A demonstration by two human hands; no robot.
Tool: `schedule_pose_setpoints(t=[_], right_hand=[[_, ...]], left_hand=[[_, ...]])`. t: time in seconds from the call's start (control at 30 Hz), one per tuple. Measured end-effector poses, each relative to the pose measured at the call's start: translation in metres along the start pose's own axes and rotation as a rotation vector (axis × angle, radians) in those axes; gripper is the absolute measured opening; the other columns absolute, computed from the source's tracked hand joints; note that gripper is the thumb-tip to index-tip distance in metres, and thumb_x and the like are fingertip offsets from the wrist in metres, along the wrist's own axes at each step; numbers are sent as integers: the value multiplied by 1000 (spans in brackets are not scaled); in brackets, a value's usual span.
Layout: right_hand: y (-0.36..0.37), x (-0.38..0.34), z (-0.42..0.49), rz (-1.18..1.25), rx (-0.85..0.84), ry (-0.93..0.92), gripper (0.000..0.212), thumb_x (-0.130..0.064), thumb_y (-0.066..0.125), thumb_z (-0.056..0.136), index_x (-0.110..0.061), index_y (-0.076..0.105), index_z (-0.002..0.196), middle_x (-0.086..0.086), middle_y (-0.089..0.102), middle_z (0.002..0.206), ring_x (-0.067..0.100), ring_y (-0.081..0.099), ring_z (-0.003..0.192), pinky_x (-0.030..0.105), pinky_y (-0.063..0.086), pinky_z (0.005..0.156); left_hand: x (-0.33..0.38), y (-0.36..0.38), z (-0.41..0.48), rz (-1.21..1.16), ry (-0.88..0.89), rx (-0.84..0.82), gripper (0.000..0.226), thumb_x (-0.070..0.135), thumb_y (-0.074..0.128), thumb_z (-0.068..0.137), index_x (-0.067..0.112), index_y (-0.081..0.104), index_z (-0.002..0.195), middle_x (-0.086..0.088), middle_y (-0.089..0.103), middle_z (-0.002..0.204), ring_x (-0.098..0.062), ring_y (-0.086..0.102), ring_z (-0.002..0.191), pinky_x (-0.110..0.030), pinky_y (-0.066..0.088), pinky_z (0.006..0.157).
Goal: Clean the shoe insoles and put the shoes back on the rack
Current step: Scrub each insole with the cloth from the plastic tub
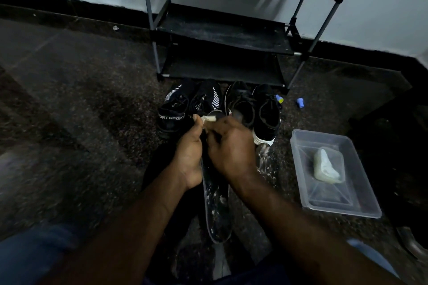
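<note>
A dark insole (216, 213), flecked with white suds, runs lengthwise between my hands toward me. My left hand (190, 157) grips its far left edge, and a pale cloth (209, 119) shows by that thumb. My right hand (231, 148) is curled over the insole's far end and seems to press the cloth; its fingertips are hidden. Beyond them, four black shoes stand on the floor: a striped pair (172, 109) on the left and a white-soled pair (266, 113) on the right. The black shoe rack (222, 34) stands behind, shelves bare.
A clear plastic tray (361, 201) with a pale wet cloth or sponge (326, 166) sits on the floor at right. Small blue caps (300, 101) lie near the rack's right leg. White suds speckle the dark floor (69, 99) beside the insole. My knees frame the bottom.
</note>
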State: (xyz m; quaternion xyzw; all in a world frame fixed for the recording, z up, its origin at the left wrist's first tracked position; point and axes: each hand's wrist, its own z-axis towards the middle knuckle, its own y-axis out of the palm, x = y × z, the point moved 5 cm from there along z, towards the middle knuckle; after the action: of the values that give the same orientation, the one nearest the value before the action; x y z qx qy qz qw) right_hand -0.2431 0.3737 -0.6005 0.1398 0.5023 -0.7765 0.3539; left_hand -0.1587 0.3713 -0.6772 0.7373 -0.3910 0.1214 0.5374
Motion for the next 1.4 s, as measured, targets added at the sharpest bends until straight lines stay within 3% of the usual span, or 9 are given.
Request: schedule_pose_setpoints(t=[0.13,0.27,0.47,0.63,0.8,0.97,1.13,1.3,1.4], right_hand=[[4,-5,-22,60,-14,32,24,-15,63,88,-19,79,105,6,70,92,23,67,81,38,55,75],[3,-9,-30,60,-35,21,25,-14,64,85,-19,80,103,6,70,91,25,68,80,39,56,71],[-2,-1,2,-28,-21,8,19,-15,65,81,-18,81,91,6,71,85,25,67,76,34,53,69],[-2,16,30,-38,38,63,17,-13,72,86,-15,81,100,5,74,96,23,71,84,31,58,81],[6,6,18,7,5,11,17,-12,72,84,-18,81,97,4,74,93,20,68,85,31,54,81],[19,-2,3,27,-54,-18,15,-11,67,82,-18,80,87,7,72,87,27,67,79,40,56,73],[17,5,30,9,7,49,15,-13,71,82,-18,80,94,4,73,90,24,69,84,35,56,78],[25,3,29,-19,-12,36,15,-16,69,83,-19,79,95,4,71,91,24,67,86,36,53,79],[32,0,12,-2,-38,11,19,-14,67,82,-20,79,95,6,72,91,26,67,86,38,53,78]], left_hand=[[-1,-2,4,-21,4,11,83,71,32,100,5,57,143,-13,59,145,-25,53,138,-41,31,123],[-2,-3,6,-65,-43,-27,90,77,29,97,7,54,147,-20,50,152,-31,44,145,-47,24,126],[1,2,0,-33,-4,4,80,74,36,98,8,61,136,-18,65,134,-29,64,124,-43,49,105],[0,6,-4,-72,-19,-35,80,72,34,100,11,51,149,-20,55,147,-34,52,138,-49,34,120],[8,-3,2,-60,59,3,80,73,36,98,10,58,141,-18,63,139,-30,61,129,-43,50,104],[15,-15,8,-24,86,34,87,75,31,99,5,54,145,-13,58,147,-26,57,135,-41,38,118],[17,-8,4,-71,82,-1,73,71,30,101,12,65,129,-14,69,128,-27,66,121,-38,56,93],[23,-10,7,-125,92,-2,74,70,30,101,11,67,126,-14,70,127,-26,67,119,-37,58,92],[25,-15,11,-130,90,13,83,72,30,100,6,60,139,-12,63,141,-24,61,130,-37,48,106]])
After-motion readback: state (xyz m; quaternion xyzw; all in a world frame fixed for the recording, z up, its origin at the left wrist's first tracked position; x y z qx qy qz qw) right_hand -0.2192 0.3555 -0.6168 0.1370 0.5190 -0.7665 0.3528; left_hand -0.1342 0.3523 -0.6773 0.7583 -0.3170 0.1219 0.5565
